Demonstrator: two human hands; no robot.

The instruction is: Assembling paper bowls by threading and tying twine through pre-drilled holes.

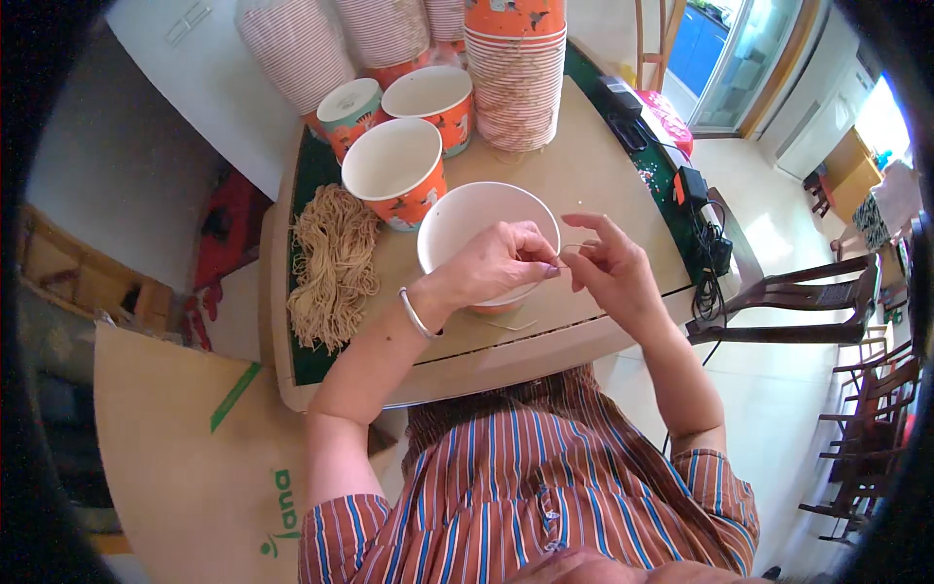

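A white-lined paper bucket (465, 216) stands near the table's front edge, and both my hands are over its right rim. My left hand (501, 265), with a silver bangle at the wrist, pinches a thin beige string between thumb and fingertips. Close beside it, my right hand (611, 273) has its index finger raised and bent, the other fingers curled at the same string (572, 247). A loose end of string lies on the table below the bucket. Left of the bucket rests a bundle of beige strings (334, 263).
Behind are orange patterned paper buckets (394, 165), one upside-down bucket (350, 100) and tall nested stacks (516, 92). Black adapters and coiled cables (713, 248) lie along the table's right edge. A dark wooden chair (798, 297) stands to the right, a large cardboard sheet (165, 438) at lower left.
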